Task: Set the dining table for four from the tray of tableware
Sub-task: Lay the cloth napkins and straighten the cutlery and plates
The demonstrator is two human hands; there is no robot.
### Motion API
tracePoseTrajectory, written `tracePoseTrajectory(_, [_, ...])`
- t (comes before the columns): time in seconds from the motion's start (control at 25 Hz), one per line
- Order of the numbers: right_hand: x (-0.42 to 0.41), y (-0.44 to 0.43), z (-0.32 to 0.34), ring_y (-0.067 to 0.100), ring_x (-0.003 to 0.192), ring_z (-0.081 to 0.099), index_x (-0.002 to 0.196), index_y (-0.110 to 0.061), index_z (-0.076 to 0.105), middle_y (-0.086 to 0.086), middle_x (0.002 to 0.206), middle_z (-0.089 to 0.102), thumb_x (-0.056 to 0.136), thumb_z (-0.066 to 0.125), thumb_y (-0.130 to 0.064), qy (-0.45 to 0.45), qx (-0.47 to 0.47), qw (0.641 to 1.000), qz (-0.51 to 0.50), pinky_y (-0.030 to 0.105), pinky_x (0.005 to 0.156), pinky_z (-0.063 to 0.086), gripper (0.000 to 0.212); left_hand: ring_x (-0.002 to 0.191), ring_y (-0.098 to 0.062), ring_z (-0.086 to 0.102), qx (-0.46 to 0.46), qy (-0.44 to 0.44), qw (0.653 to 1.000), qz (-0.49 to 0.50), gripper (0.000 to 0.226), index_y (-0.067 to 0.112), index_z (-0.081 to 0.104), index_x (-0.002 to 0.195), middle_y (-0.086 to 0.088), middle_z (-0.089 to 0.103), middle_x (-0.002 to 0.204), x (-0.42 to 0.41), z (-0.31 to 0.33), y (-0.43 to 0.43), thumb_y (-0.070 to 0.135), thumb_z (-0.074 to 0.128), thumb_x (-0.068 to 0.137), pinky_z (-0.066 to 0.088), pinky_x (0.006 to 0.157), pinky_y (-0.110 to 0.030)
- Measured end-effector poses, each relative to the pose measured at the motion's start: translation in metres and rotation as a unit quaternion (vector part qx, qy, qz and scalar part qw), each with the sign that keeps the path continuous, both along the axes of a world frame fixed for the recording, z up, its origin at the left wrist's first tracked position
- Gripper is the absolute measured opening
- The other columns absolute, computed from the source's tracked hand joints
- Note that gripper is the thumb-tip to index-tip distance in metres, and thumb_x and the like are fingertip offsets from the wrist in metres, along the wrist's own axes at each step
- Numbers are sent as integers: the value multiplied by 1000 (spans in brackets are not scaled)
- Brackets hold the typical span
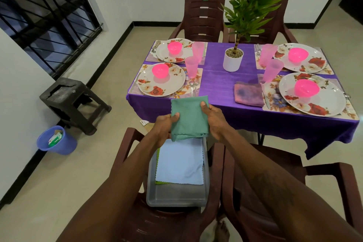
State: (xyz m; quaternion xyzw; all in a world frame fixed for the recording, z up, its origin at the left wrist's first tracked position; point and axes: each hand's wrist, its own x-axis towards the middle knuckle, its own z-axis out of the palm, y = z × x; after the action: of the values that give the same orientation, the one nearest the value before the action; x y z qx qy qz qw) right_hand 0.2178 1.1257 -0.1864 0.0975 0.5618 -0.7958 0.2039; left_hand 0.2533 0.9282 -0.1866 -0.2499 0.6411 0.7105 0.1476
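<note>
Four settings look laid already, so this is the napkin step. Left hand (167, 124) and right hand (214, 122) pinch the green napkin (189, 118) by opposite edges, thumbs on top, fingers tucked under. The tray (176, 200), holding a pale blue napkin (179, 161), sits directly below the fingers. A mottled napkin (248, 93) lies beyond the right fingertips. Next, likely: carry it forward and lay it flat by the near-left plate (169, 83).

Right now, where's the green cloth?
Head view, centre: left hand and right hand hold the green cloth above the grey tray, just before the table.
</note>
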Motion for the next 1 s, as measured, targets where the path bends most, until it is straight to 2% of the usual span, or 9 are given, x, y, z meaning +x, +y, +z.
tracePoseTrajectory(0.16, [-6, 16, -20, 33, 109, 72, 131, -17, 62, 8, 123, 73, 100, 63, -39, -47, 47, 996, 61, 58, 88, 60, 38, 105, -36, 71, -83, 21, 996, -5, 17, 15, 64, 114, -15, 72, 115, -18, -20, 16, 27, 54, 106, 62, 83, -58])
tracePoseTrajectory(0.28, [-13, 28, -39, 36, 107, 70, 132, -20, 58, 9, 125, 69, 99, 66, -18, -85, 91, 989, 82, 48, 71, 62, 34, 105, -34, 69, -99, -2, 995, -33, 14, 21, 59, 116, -13, 68, 119, -40, -28, 30, 27, 49, 108, 61, 82, -61])
tracePoseTrajectory(0.4, [-43, 44, -55, 26, 100, 72, 138, -16, 57, 11, 124, 70, 97, 68, -12, -58, 127, 990, 3, 37, 67, 61, 42, 101, -30, 69, -63, -51, 995, -56, 22, 24, 55, 129, -10, 65, 121, -70, -37, 42, 18, 51, 108, 65, 67, -49])
tracePoseTrajectory(0.52, [-86, 61, -69, 21, 88, 73, 139, -13, 57, 8, 115, 72, 96, 68, -8, -42, 152, 985, -62, 35, 65, 61, 44, 95, -28, 69, -44, -63, 994, -74, 34, 29, 53, 134, -11, 63, 123, -115, -45, 60, 8, 53, 106, 61, 55, -36])
tracePoseTrajectory(0.68, [-141, 81, -86, 21, 94, 72, 148, -21, 47, 10, 120, 71, 95, 61, 4, -28, 196, 979, -41, 35, 75, 61, 60, 95, -29, 70, -70, -30, 994, -72, 52, 30, 49, 147, -14, 63, 126, -183, -67, 84, 1, 53, 103, 62, 58, -39])
tracePoseTrajectory(0.8, [-182, 88, -108, 21, 95, 74, 149, -24, 47, 10, 120, 73, 91, 65, 3, 6, 247, 968, -33, 39, 80, 63, 66, 94, -32, 73, -120, 12, 989, -82, 56, 33, 51, 147, -10, 63, 126, -231, -83, 89, 3, 53, 100, 63, 59, -43])
tracePoseTrajectory(0.88, [-206, 87, -123, 21, 95, 74, 149, -24, 49, 8, 116, 75, 88, 71, -2, 30, 289, 955, -54, 45, 87, 62, 68, 93, -32, 74, -149, 28, 985, -81, 57, 33, 55, 144, -8, 65, 125, -260, -100, 92, 4, 54, 95, 64, 59, -46])
tracePoseTrajectory(0.96, [-220, 85, -139, 17, 91, 73, 148, -20, 51, 4, 106, 76, 86, 76, -7, 53, 338, 937, -73, 40, 89, 61, 68, 92, -26, 73, -209, 43, 974, -74, 56, 29, 61, 140, -6, 67, 124, -275, -117, 90, 6, 60, 89, 65, 61, -44])
tracePoseTrajectory(1.0, [-224, 84, -145, 15, 87, 71, 146, -17, 53, 1, 99, 74, 85, 78, -8, 57, 361, 928, -79, 37, 88, 60, 66, 93, -24, 73, -254, 53, 963, -70, 56, 26, 63, 138, -5, 69, 124, -280, -125, 89, 10, 64, 84, 66, 68, -43])
